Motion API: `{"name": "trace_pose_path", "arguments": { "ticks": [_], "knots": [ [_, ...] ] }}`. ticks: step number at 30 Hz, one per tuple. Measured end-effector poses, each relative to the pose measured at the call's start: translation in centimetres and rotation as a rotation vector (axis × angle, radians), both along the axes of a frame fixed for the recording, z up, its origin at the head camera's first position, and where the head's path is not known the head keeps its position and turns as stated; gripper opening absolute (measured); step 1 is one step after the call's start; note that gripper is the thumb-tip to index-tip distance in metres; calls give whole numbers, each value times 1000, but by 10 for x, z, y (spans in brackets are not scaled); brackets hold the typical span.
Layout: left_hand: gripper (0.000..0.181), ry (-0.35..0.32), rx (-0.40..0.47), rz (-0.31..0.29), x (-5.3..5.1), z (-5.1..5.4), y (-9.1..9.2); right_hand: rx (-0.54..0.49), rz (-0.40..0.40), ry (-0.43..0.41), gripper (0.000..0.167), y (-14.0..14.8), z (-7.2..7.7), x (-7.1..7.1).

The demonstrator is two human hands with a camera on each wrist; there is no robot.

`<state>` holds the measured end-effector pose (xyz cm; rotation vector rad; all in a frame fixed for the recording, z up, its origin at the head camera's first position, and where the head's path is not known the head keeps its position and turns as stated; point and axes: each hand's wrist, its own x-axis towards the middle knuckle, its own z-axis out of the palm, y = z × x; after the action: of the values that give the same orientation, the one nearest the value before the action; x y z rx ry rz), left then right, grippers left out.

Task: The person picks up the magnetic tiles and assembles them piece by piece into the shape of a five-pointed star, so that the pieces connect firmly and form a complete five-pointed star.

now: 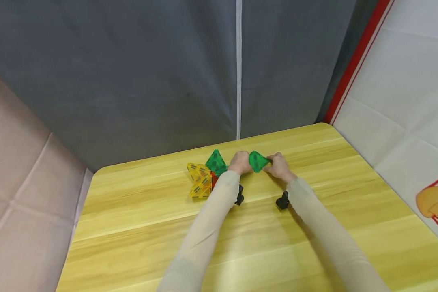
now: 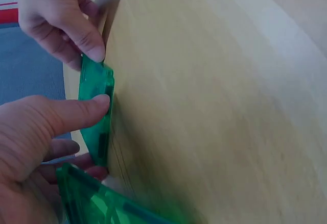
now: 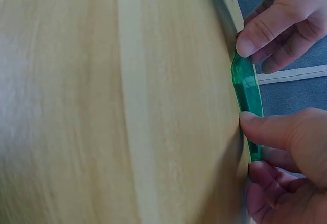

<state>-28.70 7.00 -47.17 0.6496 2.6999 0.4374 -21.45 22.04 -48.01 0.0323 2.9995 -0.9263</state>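
Observation:
Between my two hands, above the far part of the table, is a translucent green magnetic tile piece (image 1: 258, 161), diamond-shaped in the head view. My left hand (image 1: 241, 163) pinches one end, its thumb (image 2: 84, 113) lying along the edge in the left wrist view. The opposite end is pinched by my right hand (image 1: 279, 167), thumb (image 3: 260, 127) against the tile in the right wrist view. Just left of my left hand stands a group of joined tiles: yellow ones (image 1: 201, 182), a red one (image 1: 214, 179) and green ones (image 1: 216, 161). My left forearm partly hides this group.
The wooden table (image 1: 138, 211) has its far edge against a grey curtain (image 1: 131, 81). Pale padded panels (image 1: 22, 170) stand at left, a white sheet (image 1: 405, 101) with a red border at right. Black wrist cameras (image 1: 282, 200) sit under both wrists.

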Motion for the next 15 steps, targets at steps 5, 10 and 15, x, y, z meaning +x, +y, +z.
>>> {"name": "trace_pose_path", "arguments": {
  "ticks": [5, 10, 15],
  "knots": [
    [51, 16, -45, 7, 17, 17, 1, -30, -16, -10, 40, -1, 0, -2],
    [48, 68, -107, -9, 25, 20, -1, -56, -24, -28, 34, -1, 0, -3],
    [45, 72, -117, 10, 26, 20, 1, -85, -22, -44, 33, 1, -3, -3]
  ]
}}
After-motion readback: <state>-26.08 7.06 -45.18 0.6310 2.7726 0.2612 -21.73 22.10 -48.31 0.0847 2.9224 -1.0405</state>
